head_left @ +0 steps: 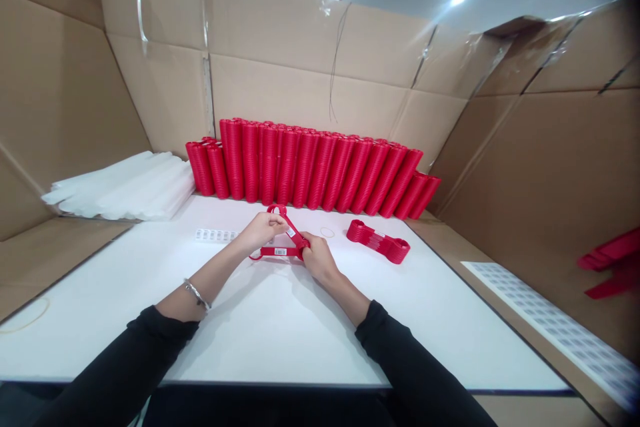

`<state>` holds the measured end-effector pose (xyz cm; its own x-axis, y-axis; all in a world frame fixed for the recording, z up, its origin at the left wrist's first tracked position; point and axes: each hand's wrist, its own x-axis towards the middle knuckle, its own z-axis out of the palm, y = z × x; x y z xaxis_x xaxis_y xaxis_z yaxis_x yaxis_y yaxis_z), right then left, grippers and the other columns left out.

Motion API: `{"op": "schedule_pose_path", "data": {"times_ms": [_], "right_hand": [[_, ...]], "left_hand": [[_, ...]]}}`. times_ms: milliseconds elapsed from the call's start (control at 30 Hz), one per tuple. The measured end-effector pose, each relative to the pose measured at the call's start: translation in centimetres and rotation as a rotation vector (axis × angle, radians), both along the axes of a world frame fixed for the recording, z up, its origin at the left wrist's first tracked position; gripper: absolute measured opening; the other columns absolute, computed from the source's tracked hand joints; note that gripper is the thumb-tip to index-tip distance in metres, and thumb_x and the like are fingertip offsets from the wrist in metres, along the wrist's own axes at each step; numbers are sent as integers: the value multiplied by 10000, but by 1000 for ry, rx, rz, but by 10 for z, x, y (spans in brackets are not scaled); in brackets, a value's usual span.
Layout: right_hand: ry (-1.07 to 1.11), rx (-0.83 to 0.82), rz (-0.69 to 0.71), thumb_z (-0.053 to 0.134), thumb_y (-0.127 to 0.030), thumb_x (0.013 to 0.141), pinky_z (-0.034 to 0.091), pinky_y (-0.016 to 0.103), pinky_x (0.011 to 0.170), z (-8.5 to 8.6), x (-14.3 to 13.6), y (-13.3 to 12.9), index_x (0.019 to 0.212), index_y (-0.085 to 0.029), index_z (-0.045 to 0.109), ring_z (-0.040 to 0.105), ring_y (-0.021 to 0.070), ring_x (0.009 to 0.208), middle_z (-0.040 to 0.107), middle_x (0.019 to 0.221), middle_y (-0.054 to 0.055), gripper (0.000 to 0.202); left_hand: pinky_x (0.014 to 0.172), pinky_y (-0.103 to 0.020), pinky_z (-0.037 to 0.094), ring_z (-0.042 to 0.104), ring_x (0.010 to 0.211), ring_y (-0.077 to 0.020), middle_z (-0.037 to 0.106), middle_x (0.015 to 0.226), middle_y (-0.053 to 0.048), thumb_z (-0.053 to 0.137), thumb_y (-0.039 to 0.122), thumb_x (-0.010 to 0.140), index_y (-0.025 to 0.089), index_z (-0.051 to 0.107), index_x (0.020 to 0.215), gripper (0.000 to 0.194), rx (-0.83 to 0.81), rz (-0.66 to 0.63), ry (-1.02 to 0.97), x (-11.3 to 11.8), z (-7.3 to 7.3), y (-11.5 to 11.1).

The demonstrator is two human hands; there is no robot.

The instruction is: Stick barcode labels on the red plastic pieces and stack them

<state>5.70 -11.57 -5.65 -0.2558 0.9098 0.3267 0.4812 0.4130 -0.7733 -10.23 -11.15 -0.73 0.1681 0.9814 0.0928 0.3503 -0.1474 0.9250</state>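
Two red plastic strips with ring-shaped ends meet in a V above the white table. My right hand [320, 259] is closed around the end where they meet. The upper strip [297, 237] slants up to the left and bears a small white label. My left hand [263, 230], wearing a silver bracelet, is closed with its fingertips on this strip beside the label. The lower strip [270, 251] lies nearly level and carries a white barcode label. Behind my left hand, a strip of white labels [215, 235] lies on the table, partly hidden by the hand.
Tall stacks of red ring-ended pieces [300, 167] line the cardboard back wall. A smaller red stack [379, 241] lies at right, near a rubber band [327, 232]. White plastic sleeves [125, 187] are piled at left, a label sheet [545, 320] at right.
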Motion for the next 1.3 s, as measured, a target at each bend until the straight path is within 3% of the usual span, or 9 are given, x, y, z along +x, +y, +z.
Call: {"op": "schedule_pose_path", "data": {"times_ms": [167, 300, 467, 567, 667, 800, 933, 1167, 1300], "right_hand": [[-3, 6, -11, 348, -45, 623, 384, 238, 643, 1, -1, -1, 866, -147, 650, 538, 156, 667, 644, 745, 25, 401], [51, -1, 11, 335, -61, 621, 372, 228, 588, 3, -3, -3, 846, -147, 636, 518, 145, 619, 617, 698, 12, 386], [113, -1, 9, 321, -76, 619, 363, 219, 556, 5, -4, -6, 792, -150, 613, 500, 138, 603, 589, 660, 4, 348], [133, -11, 30, 312, -72, 602, 356, 218, 538, 4, -4, -7, 791, -151, 601, 483, 130, 567, 565, 634, -9, 354], [135, 3, 66, 307, -66, 585, 366, 219, 556, 3, -5, -7, 787, -153, 595, 490, 132, 589, 574, 658, -8, 362], [113, 14, 65, 310, -58, 576, 375, 225, 591, 3, -6, -7, 797, -153, 605, 515, 142, 634, 602, 698, 0, 381], [101, 25, 54, 316, -59, 579, 381, 230, 613, 2, -5, -5, 825, -153, 626, 526, 147, 653, 620, 714, 3, 406], [122, -6, 34, 328, -63, 587, 418, 247, 679, 1, -1, 0, 931, -158, 650, 567, 166, 728, 660, 804, 10, 481], [130, -8, 39, 330, -49, 570, 426, 256, 741, 0, 1, 2, 931, -156, 658, 582, 174, 812, 675, 882, 21, 500]], "left_hand": [[433, -207, 214, 301, 402, -69, 307, 433, 77, 532, 279, 738, 146, 582, 684, 153, 145, 49, 166, 0, -10, 4], [515, -225, 283, 478, 532, -133, 466, 521, 32, 487, 379, 804, 185, 576, 785, 215, 398, 138, 543, 4, -14, -4], [609, -266, 365, 605, 734, -234, 632, 760, -69, 358, 518, 854, 180, 463, 1079, 419, 476, 228, 885, 11, -14, -15], [650, -294, 394, 615, 807, -269, 641, 885, -112, 340, 538, 853, 165, 366, 1187, 501, 459, 357, 884, 8, -11, -13], [665, -294, 411, 612, 850, -254, 625, 972, -106, 314, 497, 877, 184, 340, 1199, 450, 416, 447, 759, 0, -10, -8], [689, -292, 420, 594, 884, -221, 605, 1014, -77, 260, 403, 908, 203, 401, 1092, 306, 460, 418, 608, -8, -12, -4], [674, -309, 417, 594, 817, -222, 609, 884, -63, 240, 260, 898, 196, 389, 1058, 227, 466, 423, 564, -11, -15, -1], [702, -315, 416, 576, 858, -228, 598, 910, -90, 327, 138, 805, 174, 409, 1029, 241, 426, 401, 684, -13, -11, -2], [674, -293, 405, 574, 815, -218, 612, 855, -66, 372, 203, 795, 188, 491, 898, 158, 427, 375, 779, -12, -8, -3]]}}
